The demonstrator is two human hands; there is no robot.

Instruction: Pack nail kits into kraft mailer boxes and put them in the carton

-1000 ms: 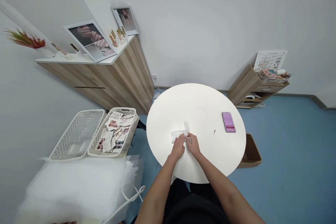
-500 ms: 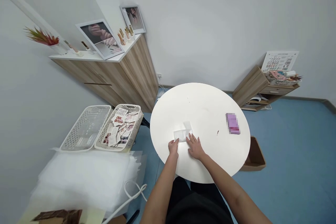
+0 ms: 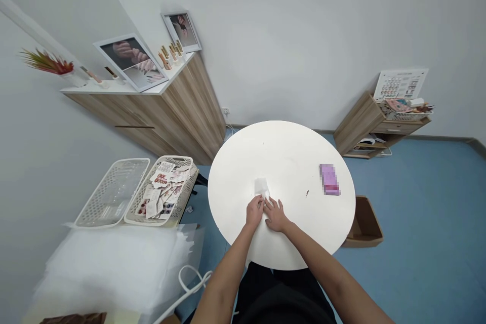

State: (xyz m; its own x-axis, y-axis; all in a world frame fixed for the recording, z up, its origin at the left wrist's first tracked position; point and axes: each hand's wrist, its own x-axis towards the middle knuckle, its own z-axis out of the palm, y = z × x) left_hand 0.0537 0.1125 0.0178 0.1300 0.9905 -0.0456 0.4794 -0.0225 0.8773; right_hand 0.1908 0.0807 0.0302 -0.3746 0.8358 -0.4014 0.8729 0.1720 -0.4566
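Just left of the middle of the white table (image 3: 296,144) lies a small whitish sheet (image 3: 260,186), which we judge light, soft and easily creased, best held by its edges. Our left hand (image 3: 254,211) has its fingers drawn together, seemingly pinching the near edge; our right hand (image 3: 276,216) spreads its fingers beside it, apparently gripping nothing.

Sheet (image 3: 260,185) whitish; tabletop (image 3: 281,152) white; pixelated item (image 3: 329,179) purple and magenta; floor (image 3: 429,212) plain blue; cabinet (image 3: 186,106) grey-brown woodgrain; carton (image 3: 365,241) brown; trousers (image 3: 258,286) black; leaves (image 3: 49,62) red and green
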